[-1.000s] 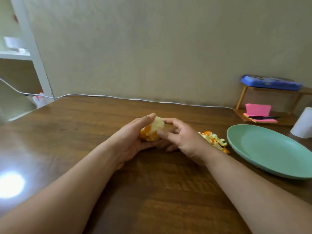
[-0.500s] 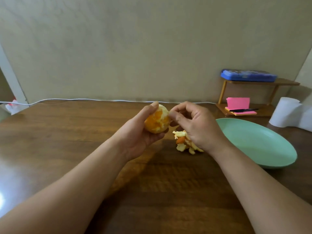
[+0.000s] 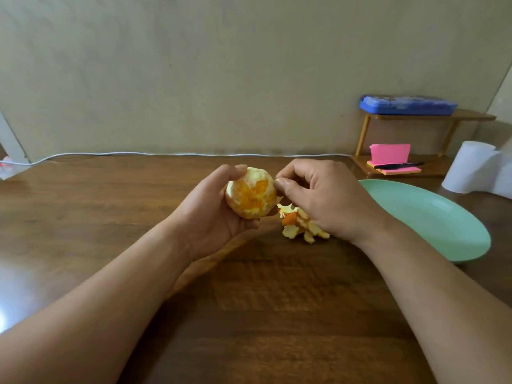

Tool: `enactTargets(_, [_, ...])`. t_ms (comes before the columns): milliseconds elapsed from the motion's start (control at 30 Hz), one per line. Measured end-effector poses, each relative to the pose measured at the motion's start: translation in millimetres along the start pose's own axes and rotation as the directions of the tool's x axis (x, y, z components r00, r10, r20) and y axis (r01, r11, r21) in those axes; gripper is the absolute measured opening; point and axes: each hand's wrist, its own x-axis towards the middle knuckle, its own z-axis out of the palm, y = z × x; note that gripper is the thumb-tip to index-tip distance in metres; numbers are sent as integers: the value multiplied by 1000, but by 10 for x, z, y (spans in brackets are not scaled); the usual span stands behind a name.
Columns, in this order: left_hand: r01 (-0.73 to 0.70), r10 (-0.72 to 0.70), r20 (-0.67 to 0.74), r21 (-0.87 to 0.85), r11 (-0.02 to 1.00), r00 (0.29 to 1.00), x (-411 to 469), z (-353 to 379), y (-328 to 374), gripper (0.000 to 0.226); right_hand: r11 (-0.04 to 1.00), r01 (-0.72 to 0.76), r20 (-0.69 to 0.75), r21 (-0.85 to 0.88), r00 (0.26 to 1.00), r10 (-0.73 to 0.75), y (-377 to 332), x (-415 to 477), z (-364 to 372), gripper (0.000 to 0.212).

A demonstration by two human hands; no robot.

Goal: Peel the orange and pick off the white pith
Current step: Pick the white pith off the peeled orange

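Note:
My left hand grips the peeled orange above the wooden table, thumb on top and fingers under it. Orange flesh shows through patches of white pith. My right hand is just right of the fruit, its thumb and forefinger pinched together at the orange's right edge; whether a bit of pith is between them is too small to tell. A heap of torn peel pieces lies on the table below my right hand, partly hidden by it.
A pale green plate sits to the right. Behind it stand a small wooden shelf with a blue case, pink notes and a pen, and a white paper roll. A white cable runs along the wall.
Both hands have lifted the orange off the table and turned its peeled face toward me. My right hand moved from beside the fruit to pinching at its right edge. The view shifted right.

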Motion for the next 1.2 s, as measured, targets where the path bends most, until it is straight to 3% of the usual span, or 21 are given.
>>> enactTargets(333, [-26,31,-104,45,999,994,23,-52,-13,46,990,110,-9,-87,994,-111,-31,-18,23,11])
enactTargets(633, [-64,123,-168,318,946,978,11,-27,-12,29,945,183,44,-273,983,-178,-37,0,31,12])
enactTargets(800, [-108,160,-168,285,953,973,12,-12,-8,29,933,199,-35,-299,975,-220,-66,-11,68,12])
enactTargets(933, [-68,95,-140,190,979,986,4,-8,-12,34,963,175,-79,-203,978,-195,-55,-24,52,13])
enactTargets(1067, [-18,25,-97,75,997,995,28,-70,-13,45,996,79,-29,-47,996,-80,-45,-36,25,12])
enactTargets(1200, [-26,33,-98,75,997,995,43,-98,4,44,997,71,13,-39,997,-70,-56,-37,7,11])
